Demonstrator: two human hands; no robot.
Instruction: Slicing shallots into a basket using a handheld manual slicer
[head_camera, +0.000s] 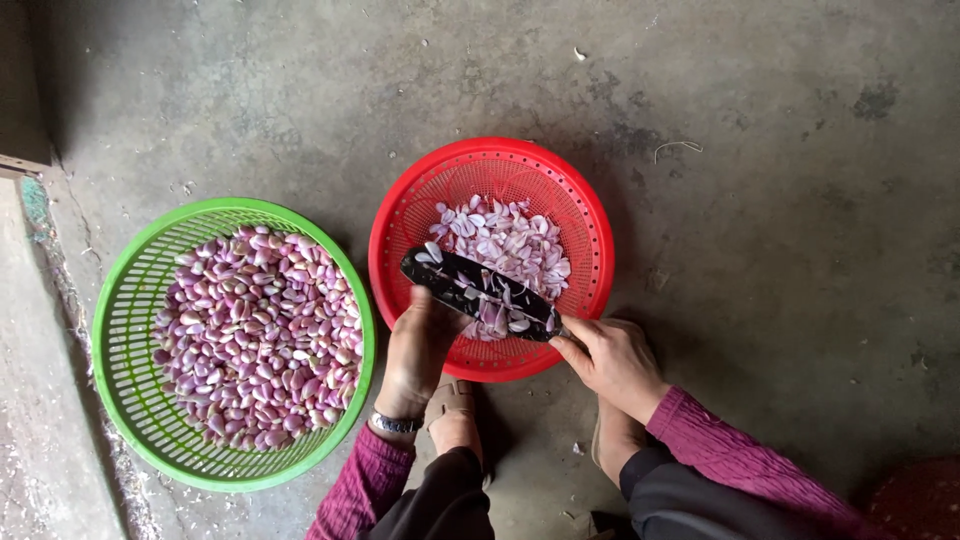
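A black slicer board (480, 293) lies slantwise over the near part of a round red basket (400, 215), with pale purple shallot slices stuck to it. A heap of shallot slices (510, 240) fills the basket's middle. My left hand (418, 350) presses against the board's left underside, fingers curled; whether it holds a shallot is hidden. My right hand (612, 360) grips the board's right end at the basket's rim. A watch sits on my left wrist.
A green basket (125, 300) full of peeled whole shallots (258, 335) stands to the left on the concrete floor. My sandalled feet (455, 410) sit just below the red basket. Another dark red basket edge (920, 495) shows at the bottom right corner.
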